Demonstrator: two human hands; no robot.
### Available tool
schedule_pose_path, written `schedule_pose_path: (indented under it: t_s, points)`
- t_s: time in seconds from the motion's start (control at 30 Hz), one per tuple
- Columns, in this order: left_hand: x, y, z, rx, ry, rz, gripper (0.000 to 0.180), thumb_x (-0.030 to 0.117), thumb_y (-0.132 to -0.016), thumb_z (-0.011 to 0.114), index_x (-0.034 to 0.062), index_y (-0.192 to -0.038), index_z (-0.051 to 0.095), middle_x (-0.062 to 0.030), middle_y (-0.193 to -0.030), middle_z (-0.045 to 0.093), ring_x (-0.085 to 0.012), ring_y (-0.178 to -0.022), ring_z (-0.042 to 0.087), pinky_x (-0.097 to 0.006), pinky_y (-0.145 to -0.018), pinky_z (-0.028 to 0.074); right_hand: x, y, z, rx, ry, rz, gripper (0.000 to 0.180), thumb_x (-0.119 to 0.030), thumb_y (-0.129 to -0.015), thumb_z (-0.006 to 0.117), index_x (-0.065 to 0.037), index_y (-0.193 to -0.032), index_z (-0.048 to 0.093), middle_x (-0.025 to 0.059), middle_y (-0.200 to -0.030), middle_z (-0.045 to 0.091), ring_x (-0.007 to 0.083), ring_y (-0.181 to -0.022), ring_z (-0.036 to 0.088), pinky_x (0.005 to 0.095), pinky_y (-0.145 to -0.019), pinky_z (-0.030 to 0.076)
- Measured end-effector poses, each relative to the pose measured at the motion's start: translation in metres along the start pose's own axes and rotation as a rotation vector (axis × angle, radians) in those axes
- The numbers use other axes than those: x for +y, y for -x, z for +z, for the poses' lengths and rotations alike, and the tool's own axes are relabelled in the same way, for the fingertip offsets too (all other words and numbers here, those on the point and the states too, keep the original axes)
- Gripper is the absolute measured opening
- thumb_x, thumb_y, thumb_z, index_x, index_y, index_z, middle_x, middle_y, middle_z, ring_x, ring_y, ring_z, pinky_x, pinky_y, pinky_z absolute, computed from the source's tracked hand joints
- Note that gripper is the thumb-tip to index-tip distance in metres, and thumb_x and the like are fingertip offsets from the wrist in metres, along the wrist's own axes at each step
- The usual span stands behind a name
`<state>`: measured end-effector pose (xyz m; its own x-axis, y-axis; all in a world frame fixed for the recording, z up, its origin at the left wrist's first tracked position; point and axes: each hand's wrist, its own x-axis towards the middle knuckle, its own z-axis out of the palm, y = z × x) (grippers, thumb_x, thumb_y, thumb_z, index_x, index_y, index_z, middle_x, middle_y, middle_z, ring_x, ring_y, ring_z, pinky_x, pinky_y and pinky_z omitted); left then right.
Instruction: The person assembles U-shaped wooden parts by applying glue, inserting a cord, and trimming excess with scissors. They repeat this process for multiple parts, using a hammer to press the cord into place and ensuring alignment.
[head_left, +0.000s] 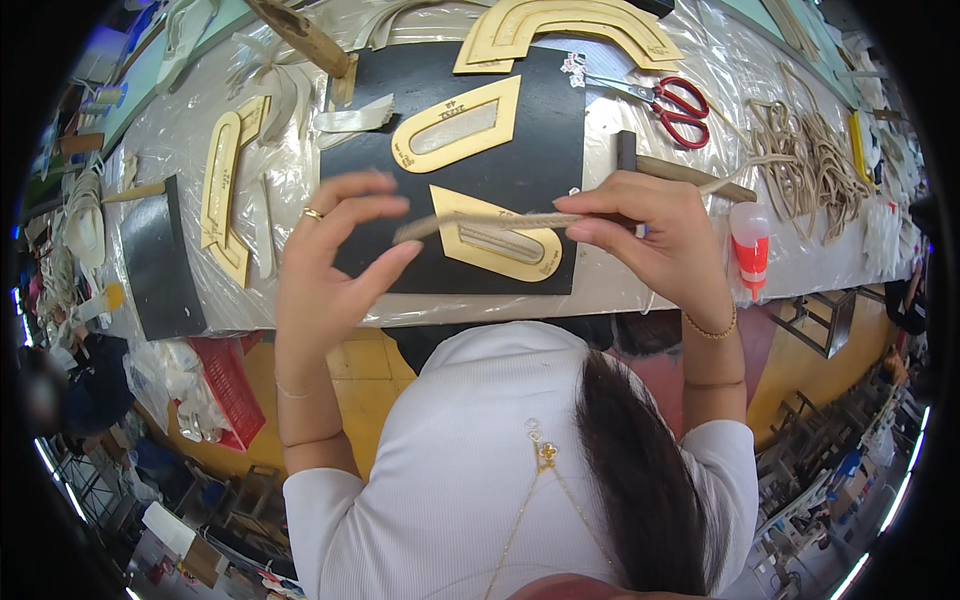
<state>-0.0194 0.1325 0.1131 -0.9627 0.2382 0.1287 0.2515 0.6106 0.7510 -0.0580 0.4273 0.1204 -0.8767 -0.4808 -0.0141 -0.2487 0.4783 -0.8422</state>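
The person wears a white ribbed short-sleeved top with a thin gold chain and small pendant lying down its front. Long dark hair falls over one shoulder. The left hand [330, 255] has a gold ring on one finger; the right hand [655, 240] has a thin gold bracelet at the wrist.

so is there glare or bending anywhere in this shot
Head view: glare whitens the plastic-covered table; fisheye curves its near edge and blackens the corners; the strip between the left hand and right hand stays fairly sharp.
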Motion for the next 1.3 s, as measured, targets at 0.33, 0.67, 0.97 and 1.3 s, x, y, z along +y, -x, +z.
schedule_pose_path:
  t_s: [0.33,0.67,0.97,1.3]
  points:
    - [0.033,-0.024,0.053,-0.046,0.18,0.344,0.024,0.014,-0.077,0.085,0.0126,-0.1,0.078,0.0021,-0.078,0.07,-0.0122,-0.071,0.065,-0.039,-0.091,0.044,-0.007,0.006,0.004,-0.133,-0.346,0.06,0.008,-0.001,-0.083,0.078,0.003,-0.087,0.073,0.0065,-0.078,0.072,0.0099,-0.065,0.067,0.0226,-0.059,0.052]
    - [0.027,-0.01,0.01,-0.151,0.182,0.181,0.021,0.004,-0.073,0.086,0.0114,-0.092,0.081,0.001,-0.071,0.07,-0.0097,-0.064,0.062,-0.038,-0.095,0.042,-0.002,0.03,-0.03,-0.15,-0.485,0.279,0.008,-0.002,-0.083,0.08,0.002,-0.088,0.075,0.0043,-0.076,0.071,0.0049,-0.062,0.063,0.0191,-0.054,0.049]
    - [0.018,-0.005,-0.006,-0.078,0.272,0.099,0.02,-0.001,-0.071,0.085,0.0068,-0.089,0.08,-0.0021,-0.076,0.074,-0.0093,-0.069,0.065,-0.039,-0.096,0.042,0.007,0.044,-0.04,-0.074,-0.542,0.3,0.011,0.002,-0.081,0.08,0.004,-0.09,0.074,0.0041,-0.076,0.069,0.0059,-0.061,0.062,0.0183,-0.054,0.048]
    - [0.011,-0.005,-0.012,-0.079,0.269,0.065,0.019,0.004,-0.073,0.086,0.0062,-0.09,0.078,-0.0044,-0.083,0.074,-0.0156,-0.078,0.067,-0.04,-0.097,0.043,0.009,0.047,-0.045,-0.022,-0.589,0.315,0.011,0.003,-0.08,0.08,0.005,-0.089,0.074,0.0054,-0.079,0.069,0.0065,-0.062,0.062,0.0192,-0.055,0.049]
